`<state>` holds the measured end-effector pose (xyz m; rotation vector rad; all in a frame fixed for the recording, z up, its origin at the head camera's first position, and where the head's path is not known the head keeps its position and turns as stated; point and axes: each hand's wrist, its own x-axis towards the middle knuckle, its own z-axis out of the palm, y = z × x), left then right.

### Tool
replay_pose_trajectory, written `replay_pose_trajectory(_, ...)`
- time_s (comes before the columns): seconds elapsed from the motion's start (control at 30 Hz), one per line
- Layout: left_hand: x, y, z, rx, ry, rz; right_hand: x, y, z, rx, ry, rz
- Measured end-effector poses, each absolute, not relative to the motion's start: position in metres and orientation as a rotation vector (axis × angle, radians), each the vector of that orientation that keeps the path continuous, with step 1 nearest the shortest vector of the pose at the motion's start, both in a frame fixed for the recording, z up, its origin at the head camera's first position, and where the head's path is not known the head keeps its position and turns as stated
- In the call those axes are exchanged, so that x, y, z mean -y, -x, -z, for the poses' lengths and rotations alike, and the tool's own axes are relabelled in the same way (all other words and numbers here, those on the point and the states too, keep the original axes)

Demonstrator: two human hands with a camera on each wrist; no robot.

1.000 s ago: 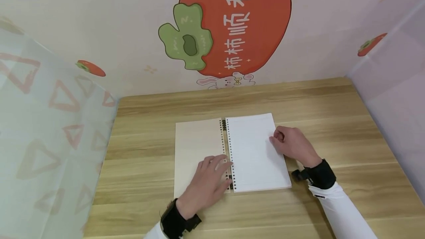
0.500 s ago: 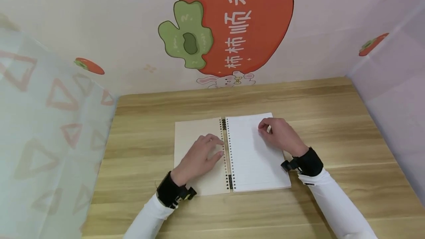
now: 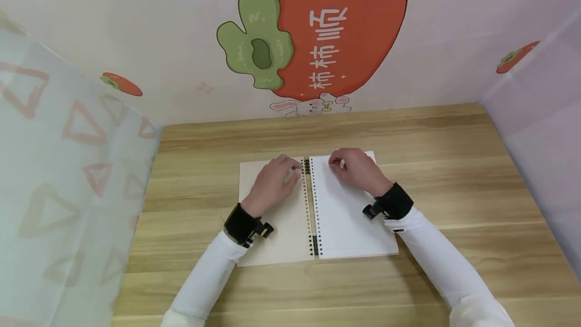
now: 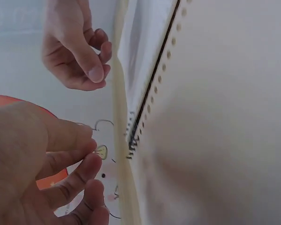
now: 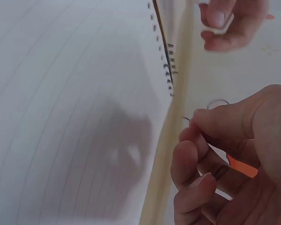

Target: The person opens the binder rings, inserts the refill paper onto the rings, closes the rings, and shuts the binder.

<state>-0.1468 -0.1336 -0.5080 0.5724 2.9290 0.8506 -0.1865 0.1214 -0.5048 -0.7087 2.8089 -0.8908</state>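
Observation:
A spiral notebook lies spread on the wooden table, its beige cover [image 3: 286, 238] on the left and a white lined page [image 3: 351, 231] on the right. Black binding rings [image 3: 307, 166] join the halves near the top and bottom of the spine. Above the upper part of the cover hovers my left hand [image 3: 271, 185], fingers loosely bent with nothing in them. My right hand [image 3: 360, 171] is over the upper part of the page, thumb near the fingertips and nothing visible between them. In the right wrist view the hand's shadow falls on the lined page [image 5: 60, 93].
The wooden table [image 3: 190, 206] extends around the notebook on all sides. A wall [image 3: 181, 39] with a large red persimmon print stands behind it. Pale side walls rise at the left and right table edges. Each wrist wears a black camera strap [image 3: 242, 223].
Both hands have moved up toward the notebook's far edge. The right hand has also shifted left from the page's right edge, nearer the spine. The notebook stays in place.

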Motion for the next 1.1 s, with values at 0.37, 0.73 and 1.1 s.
replay_pose_trajectory(0.37, 0.128, 0.181, 0.512, -2.937, -0.525, -0.823, -0.094, 0.205, 0.509, -2.814, 0.718, 0.863)
replay_pose_trajectory(0.73, 0.123, 0.188, 0.528, -2.897, -0.437, -0.856, -0.082, 0.211, 0.520, -2.796, 0.720, 0.888)
replay_pose_trajectory(1.1, 0.123, 0.194, 0.533, -2.867, -0.396, -0.891, -0.075, 0.213, 0.525, -2.793, 0.706, 0.907)
